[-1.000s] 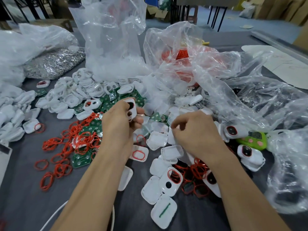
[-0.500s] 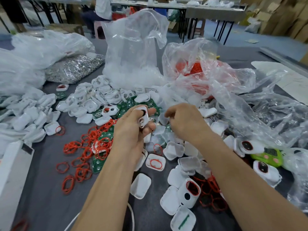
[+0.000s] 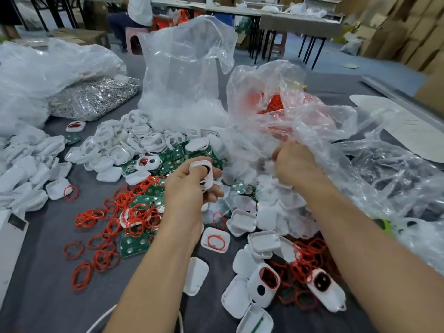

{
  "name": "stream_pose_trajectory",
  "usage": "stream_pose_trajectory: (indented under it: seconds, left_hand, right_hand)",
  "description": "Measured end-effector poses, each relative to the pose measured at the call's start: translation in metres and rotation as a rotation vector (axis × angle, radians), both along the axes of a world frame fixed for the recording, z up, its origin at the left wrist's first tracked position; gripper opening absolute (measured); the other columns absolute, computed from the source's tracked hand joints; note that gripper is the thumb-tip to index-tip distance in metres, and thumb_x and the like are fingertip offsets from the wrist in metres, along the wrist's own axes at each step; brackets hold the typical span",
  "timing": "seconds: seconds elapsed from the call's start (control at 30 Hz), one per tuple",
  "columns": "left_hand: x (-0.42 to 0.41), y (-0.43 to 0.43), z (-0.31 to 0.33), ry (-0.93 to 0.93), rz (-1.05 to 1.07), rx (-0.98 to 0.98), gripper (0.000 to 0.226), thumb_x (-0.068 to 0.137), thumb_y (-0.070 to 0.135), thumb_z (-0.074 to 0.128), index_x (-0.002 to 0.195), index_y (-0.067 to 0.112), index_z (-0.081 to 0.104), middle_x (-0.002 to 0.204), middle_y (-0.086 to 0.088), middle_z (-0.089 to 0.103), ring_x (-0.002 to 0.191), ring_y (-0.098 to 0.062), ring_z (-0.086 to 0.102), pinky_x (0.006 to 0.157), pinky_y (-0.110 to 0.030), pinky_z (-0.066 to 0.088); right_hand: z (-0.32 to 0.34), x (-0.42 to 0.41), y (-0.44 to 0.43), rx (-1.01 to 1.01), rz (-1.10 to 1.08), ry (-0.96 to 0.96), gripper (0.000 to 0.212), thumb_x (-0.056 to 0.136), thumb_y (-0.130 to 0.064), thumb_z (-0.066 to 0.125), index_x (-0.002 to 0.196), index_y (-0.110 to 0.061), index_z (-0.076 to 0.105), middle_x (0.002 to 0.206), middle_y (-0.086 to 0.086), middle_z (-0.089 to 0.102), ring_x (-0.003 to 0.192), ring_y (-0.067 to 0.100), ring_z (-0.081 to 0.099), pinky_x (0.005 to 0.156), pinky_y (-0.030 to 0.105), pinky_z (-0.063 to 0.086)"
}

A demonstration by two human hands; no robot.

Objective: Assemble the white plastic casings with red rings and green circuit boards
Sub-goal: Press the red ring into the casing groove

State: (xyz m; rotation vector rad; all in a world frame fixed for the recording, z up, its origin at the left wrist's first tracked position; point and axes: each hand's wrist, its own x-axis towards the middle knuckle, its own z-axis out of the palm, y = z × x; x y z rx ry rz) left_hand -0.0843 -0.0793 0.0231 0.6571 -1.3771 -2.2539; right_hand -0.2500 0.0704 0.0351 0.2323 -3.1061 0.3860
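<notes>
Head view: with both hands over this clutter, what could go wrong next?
The left hand alone grips the white casing; it could slip. The loose plastic bag crowds the right hand and might drag parts along. The red rings lie tangled over green circuit boards, so several may lift together.

You are working in bright, even, diffuse light: your arms (image 3: 149, 284) cast only faint, soft-edged shadows on the grey table (image 3: 36, 272), and the clear bags (image 3: 187, 68) catch white glare along their creases. Your right hand (image 3: 296, 164) and the nearest of the bags are smeared by motion, your left hand (image 3: 187, 195) and the casing (image 3: 204, 174) it holds are a little sharper, and the far room is soft and hazy. The wide lens bends the edges, so the table legs (image 3: 310, 51) at the back lean and the cartons (image 3: 408, 32) bow.
</notes>
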Motion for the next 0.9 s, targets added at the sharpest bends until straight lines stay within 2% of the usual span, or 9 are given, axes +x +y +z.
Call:
stream_pose_trajectory:
  seconds: [0.1, 0.2, 0.27, 0.33, 0.47, 0.6, 0.7, 0.8, 0.9]
  left_hand:
    - [-0.002, 0.004, -0.002, -0.034, -0.009, 0.003, 0.023, 0.101, -0.002, 0.048, 0.094, 0.006, 0.069, 0.072, -0.009, 0.071, 0.041, -0.019, 0.052, 0.04, -0.021, 0.036]
    - [-0.003, 0.005, -0.003, -0.03, -0.012, 0.01, 0.023, 0.101, -0.002, 0.048, 0.095, 0.006, 0.069, 0.073, -0.011, 0.072, 0.042, -0.019, 0.053, 0.04, -0.02, 0.036]
    - [-0.003, 0.005, -0.004, -0.022, -0.022, -0.004, 0.023, 0.1, -0.002, 0.048, 0.094, 0.006, 0.069, 0.073, -0.011, 0.071, 0.043, -0.019, 0.053, 0.04, -0.021, 0.037]
    - [-0.003, 0.006, -0.004, -0.015, -0.034, -0.028, 0.023, 0.099, -0.003, 0.048, 0.093, 0.006, 0.068, 0.073, -0.011, 0.071, 0.043, -0.02, 0.052, 0.039, -0.022, 0.037]
    - [-0.005, 0.01, -0.004, -0.038, -0.055, -0.062, 0.025, 0.098, -0.002, 0.049, 0.088, 0.01, 0.069, 0.074, -0.01, 0.072, 0.041, -0.019, 0.052, 0.038, -0.021, 0.036]
    - [-0.005, 0.013, -0.005, -0.093, -0.087, -0.045, 0.021, 0.099, 0.004, 0.052, 0.093, 0.011, 0.07, 0.074, -0.012, 0.072, 0.039, -0.019, 0.052, 0.042, -0.023, 0.035]
    - [-0.004, 0.014, -0.006, -0.119, -0.088, -0.056, 0.021, 0.099, 0.005, 0.052, 0.092, 0.013, 0.071, 0.08, -0.011, 0.076, 0.044, -0.019, 0.06, 0.043, -0.022, 0.036]
    - [-0.003, 0.018, -0.006, -0.092, -0.11, -0.057, 0.026, 0.1, 0.001, 0.051, 0.089, 0.01, 0.072, 0.076, -0.012, 0.075, 0.056, -0.023, 0.07, 0.048, -0.027, 0.052]
    - [-0.004, 0.023, -0.006, -0.047, -0.152, -0.049, 0.024, 0.1, -0.003, 0.049, 0.091, 0.004, 0.07, 0.07, -0.012, 0.071, 0.058, -0.025, 0.07, 0.053, -0.028, 0.058]
  right_hand:
    - [0.005, -0.016, 0.003, 0.204, 0.168, -0.025, 0.033, 0.091, 0.001, 0.063, 0.12, -0.009, 0.073, 0.122, 0.013, 0.07, 0.111, 0.03, 0.067, 0.09, 0.033, 0.054]
    - [0.015, -0.023, 0.005, 0.332, 0.266, -0.037, 0.025, 0.09, -0.013, 0.071, 0.115, -0.01, 0.074, 0.118, 0.011, 0.071, 0.102, 0.027, 0.067, 0.08, 0.029, 0.051]
    - [0.016, -0.024, 0.006, 0.332, 0.293, -0.074, 0.024, 0.088, -0.014, 0.072, 0.111, -0.01, 0.074, 0.113, 0.011, 0.072, 0.095, 0.027, 0.066, 0.081, 0.029, 0.055]
    - [0.013, -0.022, 0.009, 0.285, 0.323, -0.093, 0.021, 0.089, -0.008, 0.068, 0.109, -0.011, 0.076, 0.113, 0.011, 0.072, 0.1, 0.029, 0.068, 0.088, 0.035, 0.059]
    - [0.004, -0.016, 0.018, 0.048, 0.261, -0.043, 0.012, 0.089, -0.007, 0.073, 0.091, -0.015, 0.081, 0.103, 0.006, 0.076, 0.099, 0.024, 0.069, 0.089, 0.034, 0.058]
    - [-0.001, -0.011, 0.029, -0.234, 0.082, 0.057, 0.03, 0.088, -0.001, 0.069, 0.084, -0.028, 0.082, 0.101, -0.006, 0.078, 0.093, 0.013, 0.067, 0.088, 0.026, 0.055]
    - [0.0, 0.0, 0.028, -0.407, 0.02, 0.133, 0.028, 0.089, -0.004, 0.07, 0.084, -0.029, 0.083, 0.096, -0.009, 0.079, 0.079, 0.006, 0.062, 0.081, 0.021, 0.052]
    - [-0.003, 0.019, 0.029, -0.661, -0.045, 0.26, 0.019, 0.084, -0.01, 0.077, 0.097, -0.023, 0.083, 0.092, -0.005, 0.08, 0.079, 0.006, 0.072, 0.082, 0.025, 0.06]
    - [-0.008, 0.034, 0.033, -0.787, -0.066, 0.297, 0.02, 0.081, -0.01, 0.08, 0.086, -0.029, 0.082, 0.08, -0.017, 0.076, 0.077, 0.0, 0.072, 0.078, 0.022, 0.061]
